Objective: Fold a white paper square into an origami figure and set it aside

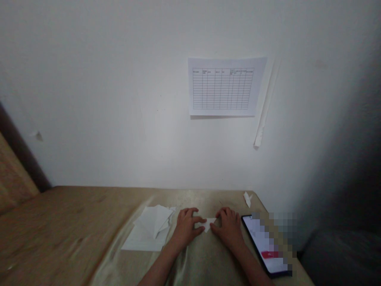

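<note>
A small piece of folded white paper (210,223) lies low over the brown table cover, between my two hands. My left hand (187,224) has its thumb and index finger closed on the paper's left side. On the right side, the thumb and fingers of my right hand (228,227) grip the same paper. Its upper edge looks straight, and a point faces toward me. My fingertips hide both of its ends, so the exact folds cannot be made out.
Left of my hands lies a stack of white paper sheets (145,238), with creased paper (153,218) on top. A phone (262,242) with a lit screen lies at the right. Behind it sits a small folded paper figure (247,199). A printed table sheet (226,87) hangs on the wall.
</note>
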Demonstrator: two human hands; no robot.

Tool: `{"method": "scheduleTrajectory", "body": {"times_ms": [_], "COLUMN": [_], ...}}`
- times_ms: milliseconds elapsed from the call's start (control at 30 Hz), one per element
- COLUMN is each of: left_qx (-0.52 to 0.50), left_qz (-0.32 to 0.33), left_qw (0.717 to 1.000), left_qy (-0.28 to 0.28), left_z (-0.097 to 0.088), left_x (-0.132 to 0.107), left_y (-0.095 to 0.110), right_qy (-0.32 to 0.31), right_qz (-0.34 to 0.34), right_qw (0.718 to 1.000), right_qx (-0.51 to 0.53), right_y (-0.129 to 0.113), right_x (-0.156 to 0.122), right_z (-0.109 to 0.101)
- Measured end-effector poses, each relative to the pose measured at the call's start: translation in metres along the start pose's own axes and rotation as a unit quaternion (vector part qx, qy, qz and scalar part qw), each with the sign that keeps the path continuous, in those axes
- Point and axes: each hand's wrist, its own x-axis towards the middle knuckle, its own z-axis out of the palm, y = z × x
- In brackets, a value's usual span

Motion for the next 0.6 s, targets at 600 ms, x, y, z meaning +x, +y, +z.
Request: {"method": "scheduleTrajectory", "body": {"times_ms": [600], "left_qx": [-0.005], "left_qz": [-0.006], "left_qw": [1.0], "left_qy": [0.002], "left_z": [0.0005], "left_x": [0.0005], "left_y": [0.0004], "right_qy": [-0.014], "right_qz": [-0.018], "right_qw": [1.0], "right_qx": [-0.007], "right_y": [-0.0078], "right_x": [-0.0095], "right_z": [-0.0019]}}
